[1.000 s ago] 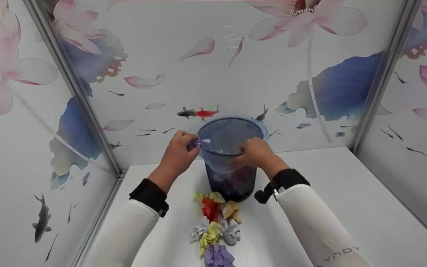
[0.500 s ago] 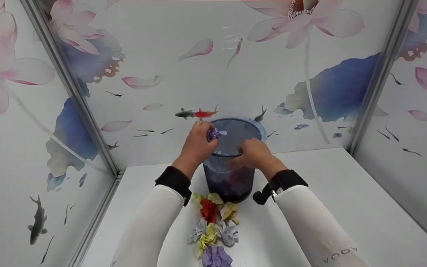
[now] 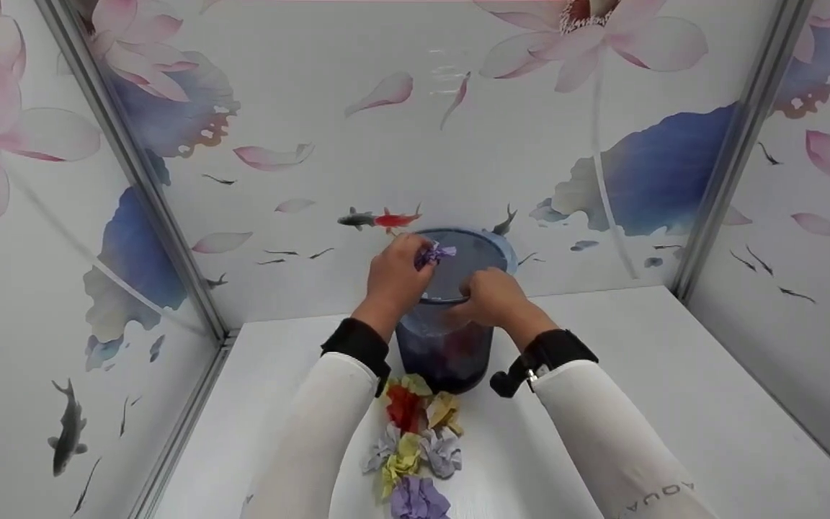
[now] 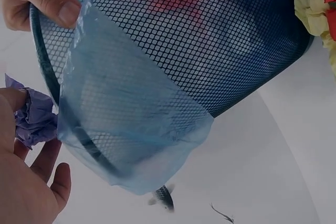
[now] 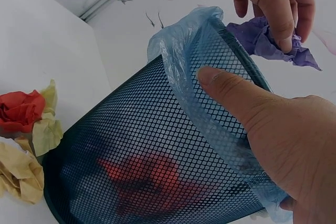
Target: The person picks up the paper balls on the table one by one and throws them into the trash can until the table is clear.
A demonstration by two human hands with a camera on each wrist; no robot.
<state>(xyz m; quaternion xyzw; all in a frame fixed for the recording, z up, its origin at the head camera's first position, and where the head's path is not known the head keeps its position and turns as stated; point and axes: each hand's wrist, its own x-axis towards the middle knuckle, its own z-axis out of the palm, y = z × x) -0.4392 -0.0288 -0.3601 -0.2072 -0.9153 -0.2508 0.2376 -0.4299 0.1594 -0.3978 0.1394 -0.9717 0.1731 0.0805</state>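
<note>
Two white sleeves point(image 3: 609, 425) come in at 5 and 7 o'clock, each ending in a black wrist band point(image 3: 565, 349). Between them on the white surface point(image 3: 552, 447) lie crumpled papers: a purple ball point(image 3: 420, 497) nearest me, a yellow ball point(image 3: 402, 461) beyond it, pale grey balls point(image 3: 442, 453) at its 10 and 2 o'clock, then a tan ball point(image 3: 444, 412) with a red ball point(image 3: 404, 407) at its 9 o'clock. Just past these stands the dark mesh bin point(image 3: 451, 364), lined with a blue bag point(image 5: 181, 72); red paper point(image 5: 152, 174) shows through its mesh. My right hand point(image 3: 491, 295) grips the rim at 5 o'clock, thumb outside against the bag. My left hand point(image 3: 399, 272) is at 9 o'clock, its fingers pinching a crumpled purple paper point(image 3: 439, 254) at the bin's mouth; I cannot tell if paper touches rim. Farthest off, at 12 o'clock, is the wall point(image 3: 400, 166), printed with lotus flowers and fish.
</note>
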